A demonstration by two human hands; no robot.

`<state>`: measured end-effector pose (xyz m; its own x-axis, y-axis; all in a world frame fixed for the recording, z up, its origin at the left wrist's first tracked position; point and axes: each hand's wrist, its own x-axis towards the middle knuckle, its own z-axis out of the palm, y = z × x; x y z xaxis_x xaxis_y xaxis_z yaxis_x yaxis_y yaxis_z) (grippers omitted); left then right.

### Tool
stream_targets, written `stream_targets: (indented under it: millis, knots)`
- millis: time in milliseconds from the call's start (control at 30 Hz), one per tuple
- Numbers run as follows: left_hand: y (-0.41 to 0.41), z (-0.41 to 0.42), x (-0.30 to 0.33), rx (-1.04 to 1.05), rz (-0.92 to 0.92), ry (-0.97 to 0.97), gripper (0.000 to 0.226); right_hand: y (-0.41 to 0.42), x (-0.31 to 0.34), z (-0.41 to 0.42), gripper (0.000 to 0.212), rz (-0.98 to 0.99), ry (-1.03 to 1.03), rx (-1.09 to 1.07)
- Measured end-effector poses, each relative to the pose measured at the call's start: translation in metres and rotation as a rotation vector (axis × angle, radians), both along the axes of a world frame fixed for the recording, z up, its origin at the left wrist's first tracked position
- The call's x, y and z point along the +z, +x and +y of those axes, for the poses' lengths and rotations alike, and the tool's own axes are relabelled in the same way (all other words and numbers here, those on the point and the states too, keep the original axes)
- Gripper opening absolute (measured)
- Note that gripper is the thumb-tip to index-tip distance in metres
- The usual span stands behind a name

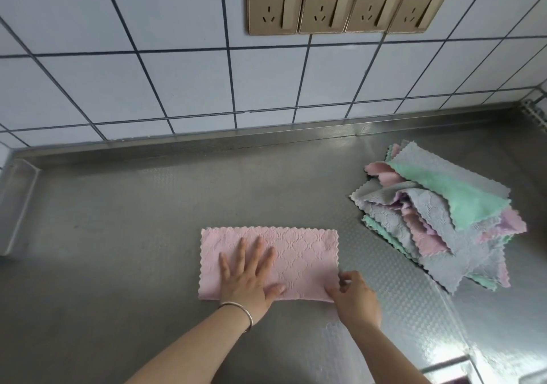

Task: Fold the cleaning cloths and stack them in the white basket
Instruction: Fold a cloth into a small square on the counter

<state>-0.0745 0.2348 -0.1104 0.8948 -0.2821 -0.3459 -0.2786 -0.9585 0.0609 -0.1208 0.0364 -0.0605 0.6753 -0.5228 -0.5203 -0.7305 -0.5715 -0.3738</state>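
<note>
A pink cleaning cloth (299,253), folded into a long rectangle, lies flat on the steel counter in front of me. My left hand (247,274) presses down on its left half with fingers spread straight. My right hand (353,296) pinches the cloth's near right corner between thumb and fingers. A loose pile of unfolded cloths (438,215) in grey, green, pink and lilac lies to the right. No white basket is in view.
The steel counter (118,221) runs back to a raised metal lip under a white tiled wall with several sockets (349,2). A metal edge piece (14,203) stands at the far left. A counter edge shows at the bottom right.
</note>
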Motion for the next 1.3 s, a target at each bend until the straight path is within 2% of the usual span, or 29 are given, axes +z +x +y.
stream_targets:
  millis: [133, 233, 267, 367, 433, 500, 600, 700, 733, 833, 900, 967, 1067, 1167, 1300]
  knots:
    - [-0.004, 0.001, 0.003, -0.064, 0.119, -0.007, 0.074, 0.008, 0.003, -0.002, 0.015, 0.132, -0.02, 0.069]
    - [-0.001, 0.001, 0.009, -0.117, 0.084, 0.033, 0.074, 0.014, 0.005, -0.007, 0.029, 0.179, 0.045, 0.056]
    - [0.0, -0.002, 0.009, -0.146, 0.066, 0.047, 0.074, 0.016, 0.006, -0.009, 0.03, 0.188, 0.057, 0.055]
    - [0.003, -0.006, 0.021, -0.111, 0.178, 0.029, 0.075, 0.021, 0.011, -0.009, 0.024, 0.163, 0.103, 0.038]
    - [0.007, -0.007, 0.031, -0.07, 0.215, -0.034, 0.075, 0.023, 0.015, -0.005, 0.022, 0.093, 0.149, 0.008]
    - [0.013, -0.009, 0.045, -0.019, 0.203, -0.193, 0.067, 0.024, 0.02, 0.002, 0.026, -0.025, 0.199, -0.002]
    - [0.018, -0.017, 0.067, 0.22, 0.183, -0.65, 0.049, 0.024, 0.035, 0.026, 0.028, -0.223, 0.187, 0.093]
    - [0.028, -0.021, 0.089, 0.505, 0.341, -0.974, 0.028, 0.025, 0.04, 0.059, 0.024, -0.38, 0.091, 0.26]
    - [0.032, -0.021, 0.092, 0.548, 0.348, -0.985, 0.022, 0.026, 0.041, 0.07, 0.019, -0.447, 0.034, 0.315]
    - [0.04, -0.014, 0.097, 0.702, 0.444, -1.025, 0.029, 0.027, 0.035, 0.101, 0.011, -0.681, -0.159, 0.569]
    - [0.046, -0.004, 0.096, 0.757, 0.502, -0.984, 0.025, 0.026, 0.029, 0.115, 0.012, -0.75, -0.184, 0.722]
    - [0.05, 0.007, 0.091, 0.776, 0.476, -0.907, 0.031, 0.024, 0.024, 0.12, 0.021, -0.813, -0.141, 0.82]
    - [0.05, 0.027, 0.079, 0.882, 0.375, -0.976, 0.022, 0.019, 0.017, 0.116, 0.05, -0.817, -0.174, 0.893]
    - [0.046, 0.047, 0.07, 0.94, 0.322, -0.994, 0.024, 0.019, 0.007, 0.11, 0.079, -0.658, -0.217, 0.929]
    - [0.047, 0.062, 0.06, 0.916, 0.226, -0.785, 0.032, 0.023, -0.015, 0.108, 0.092, -0.485, -0.302, 1.015]
